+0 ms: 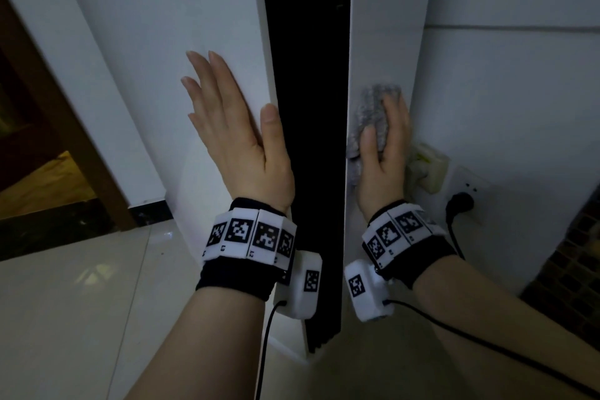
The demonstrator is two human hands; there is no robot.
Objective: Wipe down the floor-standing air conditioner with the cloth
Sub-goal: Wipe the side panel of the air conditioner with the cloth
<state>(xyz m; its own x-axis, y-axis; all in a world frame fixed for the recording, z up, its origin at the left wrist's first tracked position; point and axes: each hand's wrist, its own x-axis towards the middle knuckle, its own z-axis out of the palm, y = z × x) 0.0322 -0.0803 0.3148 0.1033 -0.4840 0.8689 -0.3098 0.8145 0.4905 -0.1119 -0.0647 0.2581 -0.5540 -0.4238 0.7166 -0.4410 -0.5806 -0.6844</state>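
Observation:
The floor-standing air conditioner (227, 26) is a tall white column with a black vertical strip down its front. My left hand (237, 136) lies flat with straight fingers against its left white face, thumb at the edge of the black strip. My right hand (384, 153) presses a grey fluffy cloth (373, 114) against the right white face, thumb on the front of the cloth and fingers spread over it. Part of the cloth hangs below my thumb.
A white wall socket (467, 195) with a black plug and cable sits low on the right wall, beside a cream plug adapter (428, 166). A brown door frame (65, 127) stands at the left. Pale floor tiles (81, 318) lie below.

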